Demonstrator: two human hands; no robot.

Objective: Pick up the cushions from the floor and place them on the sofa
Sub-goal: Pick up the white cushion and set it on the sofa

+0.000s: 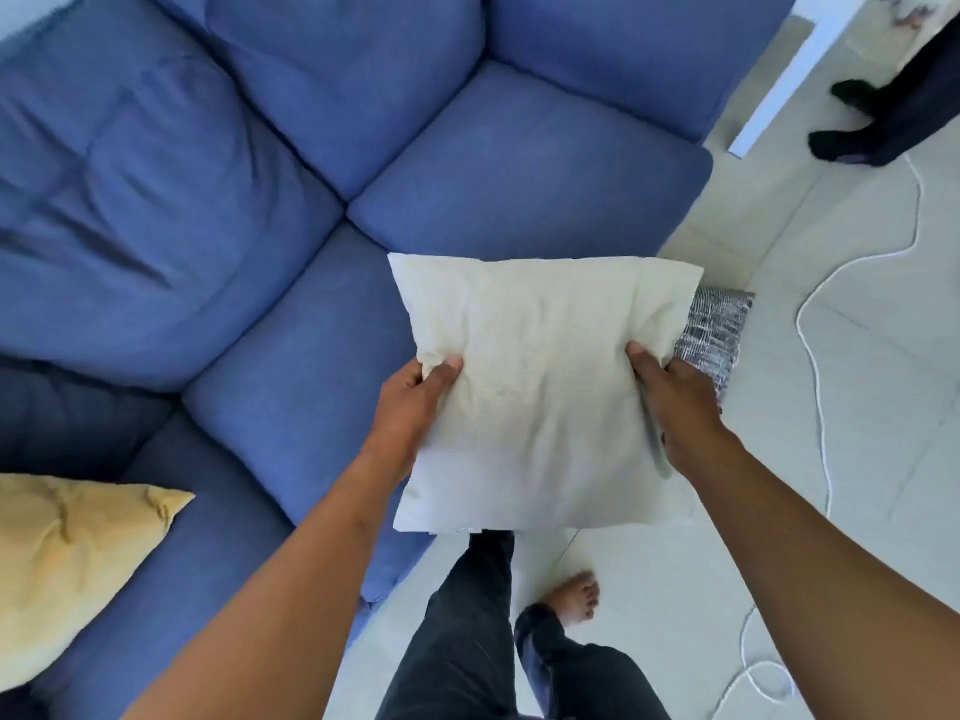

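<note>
A cream square cushion (540,387) hangs in the air in front of me, over the front edge of the blue sofa (291,210). My left hand (415,402) grips its left side, thumb on top. My right hand (675,407) grips its right side. A grey-and-white patterned cushion (717,335) lies on the floor beside the sofa, partly hidden behind the cream one. A yellow cushion (67,563) rests on the sofa seat at the lower left.
A white cord (815,356) snakes over the pale tiled floor at the right. Another person's dark-clothed legs and feet (872,122) stand at the top right by a white post (795,70). My own legs and bare foot (571,597) are below the cushion.
</note>
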